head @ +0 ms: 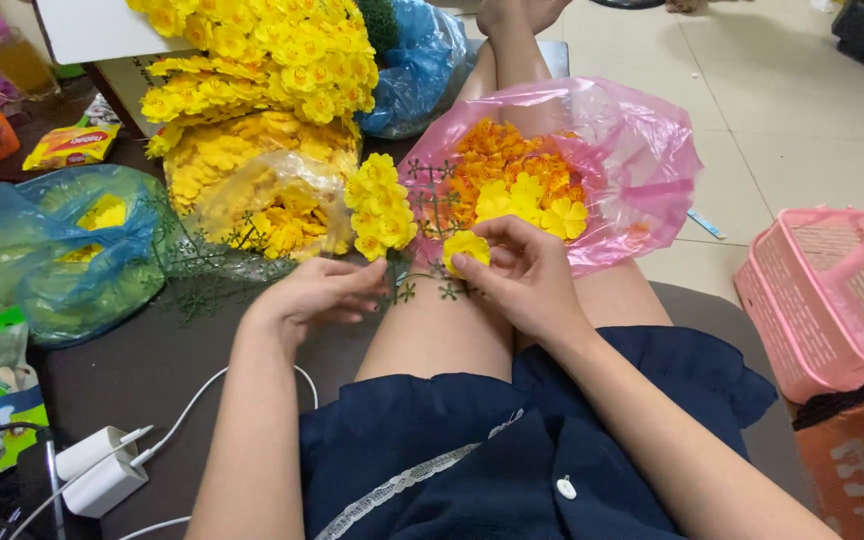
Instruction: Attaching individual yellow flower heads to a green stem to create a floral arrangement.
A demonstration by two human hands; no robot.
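Head view looks down on a seated person's lap, where the left hand [320, 288] pinches the green plastic stem [404, 280] with fingers closed narrowly around it, and the right hand [524, 272] holds a single yellow fabric flower [466, 246] between thumb and fingertips, pressed against the stem's bare end. Judging by the stem, its upper part is already dressed: a dense cluster of yellow blooms [380, 208] sits just above the left hand, while the lower prongs near the right hand are bare green, so that branch looks roughly half filled. Plenty of loose petals remain in the open pink plastic bag [642, 160] resting on the legs, orange and yellow mixed, and more undressed green sprigs [192, 270] lie beside the knee. Finished yellow branches [262, 60] are heaped at the top left, partly inside a clear bag [272, 205]. Around them on the dark mat [162, 370] sit a blue bag [52, 250], a white charger with cable [102, 470] and snack packets; a pink basket [832, 300] stands on the pale tiled floor [802, 100] to the right
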